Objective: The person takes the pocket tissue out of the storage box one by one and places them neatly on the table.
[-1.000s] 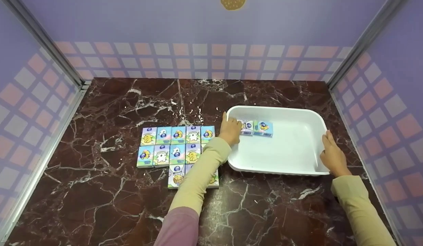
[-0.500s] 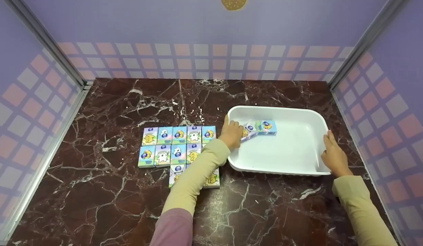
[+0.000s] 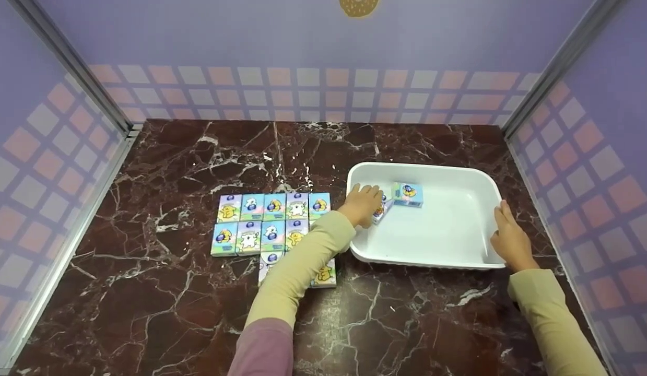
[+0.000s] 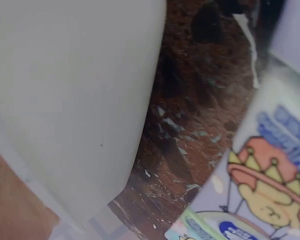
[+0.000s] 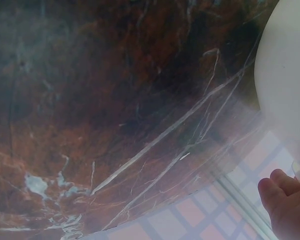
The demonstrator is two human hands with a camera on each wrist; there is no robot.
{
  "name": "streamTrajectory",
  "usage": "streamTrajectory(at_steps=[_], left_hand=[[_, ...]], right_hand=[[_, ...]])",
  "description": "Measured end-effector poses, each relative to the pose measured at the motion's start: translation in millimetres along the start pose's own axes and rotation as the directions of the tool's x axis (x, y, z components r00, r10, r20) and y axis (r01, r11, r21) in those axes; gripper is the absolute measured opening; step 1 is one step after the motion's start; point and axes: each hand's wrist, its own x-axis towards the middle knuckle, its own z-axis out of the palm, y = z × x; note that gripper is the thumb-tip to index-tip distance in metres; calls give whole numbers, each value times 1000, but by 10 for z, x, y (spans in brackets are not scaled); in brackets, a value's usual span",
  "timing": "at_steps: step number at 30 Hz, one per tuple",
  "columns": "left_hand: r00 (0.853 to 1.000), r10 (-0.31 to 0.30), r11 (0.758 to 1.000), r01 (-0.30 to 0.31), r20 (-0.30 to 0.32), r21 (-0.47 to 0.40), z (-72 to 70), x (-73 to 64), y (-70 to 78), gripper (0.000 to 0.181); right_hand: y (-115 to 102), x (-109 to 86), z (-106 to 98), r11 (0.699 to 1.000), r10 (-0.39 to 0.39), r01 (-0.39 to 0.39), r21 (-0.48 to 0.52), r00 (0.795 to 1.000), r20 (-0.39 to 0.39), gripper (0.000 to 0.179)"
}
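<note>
A white plastic tray (image 3: 433, 230) stands on the right of the table with two pocket tissue packs inside. My left hand (image 3: 361, 204) reaches over its left wall, fingers curled over a tilted purple tissue pack (image 3: 381, 210) and hiding part of it. Beside that lies a blue tissue pack (image 3: 408, 194), apart from the hand. At the tray's right wall, my right hand (image 3: 511, 240) grips the rim, its fingers along the outside. Left of the tray, several tissue packs (image 3: 248, 236) lie in close rows, some hidden under the left sleeve. One printed pack (image 4: 270, 190) looms large in the left wrist view.
The table top (image 3: 172, 308) is dark red marble with white veins. Purple walls with pink and white squares (image 3: 323, 96) enclose it at the back and both sides. The right wall (image 3: 579, 141) is close to the right hand.
The left hand has shifted inward to the right, and the purple pack has turned to a slant. The blue pack has slid slightly right, leaving a gap. The right hand keeps its place.
</note>
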Motion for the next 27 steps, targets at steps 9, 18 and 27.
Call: streamTrajectory(at_steps=[9,18,27], left_hand=[[998,60,998,-60,1,-17,52,108,51,69],[999,34,998,-36,-31,-54,82,111,18,55],[1000,12,997,-14,-29,-71,89,99,7,47]], right_hand=[[8,0,4,1000,17,-17,2,1000,8,57],[-8,15,-1,1000,22,-22,3,1000,19,58],[8,6,2,1000,11,-11,-6,1000,9,58]])
